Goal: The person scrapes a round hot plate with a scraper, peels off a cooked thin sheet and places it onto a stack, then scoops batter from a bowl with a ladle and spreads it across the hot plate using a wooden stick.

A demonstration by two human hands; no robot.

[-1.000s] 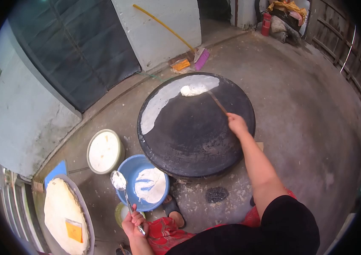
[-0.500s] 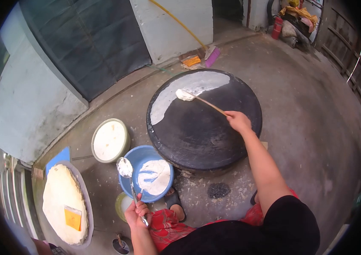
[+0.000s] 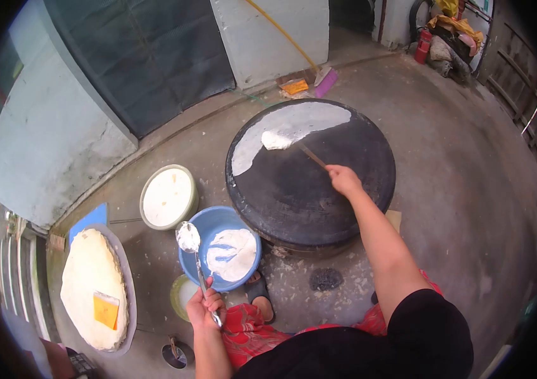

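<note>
My right hand [image 3: 344, 180] is closed around the handle of a wooden spreader [image 3: 314, 156]. The spreader's far end is hidden under a white lump of batter [image 3: 276, 140], which touches a large round black griddle [image 3: 309, 202]. A thin whitish layer of batter [image 3: 312, 116] curves along the griddle's far and left side. Low in the view, my left hand [image 3: 205, 308] grips a metal ladle [image 3: 201, 270], its bowl full of white batter. That bowl is over the left rim of a blue basin [image 3: 213, 218], where more batter lies.
Left of the griddle stands a pale green tub [image 3: 194, 201] of white batter. A stack of flatbreads [image 3: 88, 284] bears an orange packet [image 3: 106, 311]. A small green bowl [image 3: 176, 297] sits by the basin. Behind are a purple broom [image 3: 326, 82] and a red fire extinguisher [image 3: 423, 47].
The whole view has shifted slightly. My right hand has moved left with the spreader, and the lump of batter has slid a little left on the griddle. My left hand holds the ladle much as before.
</note>
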